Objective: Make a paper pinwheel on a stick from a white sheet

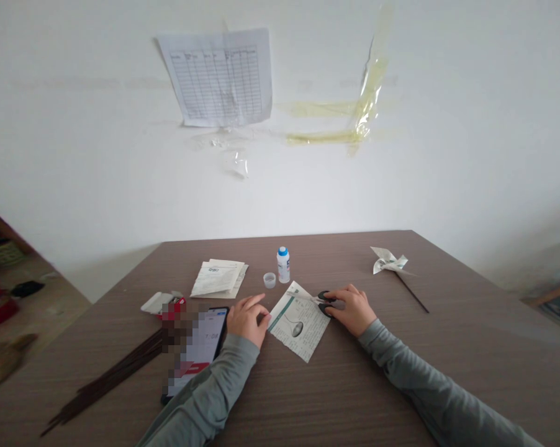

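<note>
A square of printed paper [303, 329], with a dark spoon-shaped picture on it, lies turned like a diamond on the table. At its left corner is my left hand [247, 320]; the thumb and a bent finger close on the corner while the index finger points outward. My right hand [352, 308] grips scissors [324, 300] by their black handles. The blades lie over the upper part of the paper, pointing left. Just behind the paper stand a white glue bottle [284, 267] with a blue top and a clear cap [269, 280].
Folded paper sheets [218, 277] lie at the back left. Nearer are a small red and white box [163, 304], dark thin sticks [112, 375] and a phone [200, 347] beside my left forearm. A paper pinwheel [388, 263] on a stick rests at right. A wall [280, 205] borders the table's far edge.
</note>
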